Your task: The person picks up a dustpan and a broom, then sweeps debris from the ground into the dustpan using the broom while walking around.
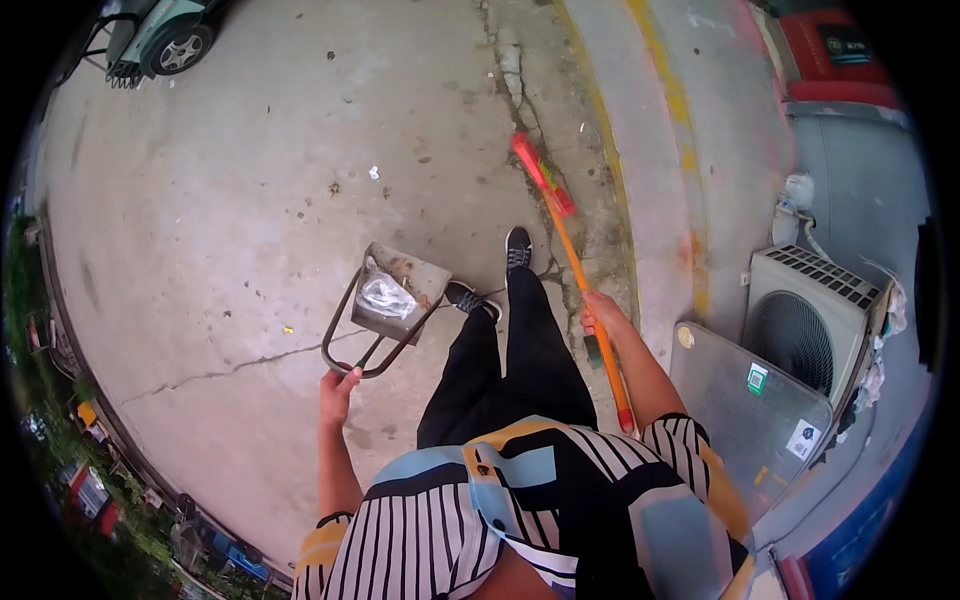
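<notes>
My left hand [338, 395] is wrapped round the dark looped handle of a metal dustpan [428, 280], which hangs to the left of my feet. In the dustpan lie a crumpled, shiny plastic piece [385, 294] and some brown debris. My right hand [603, 313] grips the orange stick of a broom [570, 247] partway along it. The broom's red head reaches forward to the cracked pavement, with a bit of green at it. The stick's red-capped end is near my right hip.
An air conditioner unit [808, 315] and a leaning grey board [745, 400] with stickers stand at the right. A raised kerb [655, 150] with yellow paint runs beside the concrete ground [270, 200]. A wheeled vehicle [180, 48] is at the far left. White scraps [374, 173] dot the ground.
</notes>
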Action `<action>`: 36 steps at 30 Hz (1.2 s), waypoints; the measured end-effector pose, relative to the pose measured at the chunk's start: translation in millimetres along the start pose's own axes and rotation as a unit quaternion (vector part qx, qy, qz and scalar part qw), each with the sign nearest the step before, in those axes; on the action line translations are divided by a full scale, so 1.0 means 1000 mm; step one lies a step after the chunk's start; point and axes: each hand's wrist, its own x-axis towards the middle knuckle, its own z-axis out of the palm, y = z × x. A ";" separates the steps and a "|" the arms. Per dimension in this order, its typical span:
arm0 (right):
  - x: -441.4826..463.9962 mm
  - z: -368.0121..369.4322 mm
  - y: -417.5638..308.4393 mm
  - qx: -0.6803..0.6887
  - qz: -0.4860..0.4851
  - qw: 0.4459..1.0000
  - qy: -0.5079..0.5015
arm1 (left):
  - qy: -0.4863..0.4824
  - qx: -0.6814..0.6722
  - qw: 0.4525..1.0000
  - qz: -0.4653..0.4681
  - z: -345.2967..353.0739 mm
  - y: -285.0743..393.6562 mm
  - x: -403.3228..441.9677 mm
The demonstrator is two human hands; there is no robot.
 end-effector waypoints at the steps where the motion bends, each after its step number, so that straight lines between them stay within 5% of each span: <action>1: -0.018 -0.003 0.007 0.005 -0.002 0.999 -0.042 | 0.000 0.000 1.000 0.000 0.001 0.000 0.002; 7: -0.037 0.019 -0.003 0.046 -0.058 0.997 0.001 | -0.024 -0.004 1.000 -0.006 0.000 0.000 0.004; 11: 0.055 0.044 -0.053 -0.094 -0.102 0.984 0.113 | -0.031 -0.003 1.000 0.001 -0.002 -0.007 -0.006; 16: 0.063 0.116 -0.050 -0.184 -0.014 0.982 -0.027 | -0.030 -0.012 0.999 0.001 -0.004 -0.010 -0.014; 21: -0.009 0.117 -0.020 -0.121 -0.022 0.984 -0.130 | -0.011 -0.022 1.000 -0.004 -0.006 -0.014 -0.025; 28: 0.011 0.148 0.001 -0.043 0.008 0.999 0.023 | 0.024 -0.054 0.998 -0.018 -0.012 -0.044 -0.038; 34: 0.022 0.168 -0.014 0.006 0.098 0.972 -0.213 | 0.084 -0.083 0.993 -0.005 -0.032 -0.055 -0.053; 36: -0.008 0.169 -0.036 -0.047 0.047 0.974 -0.216 | 0.106 -0.109 0.988 0.009 -0.034 -0.050 -0.052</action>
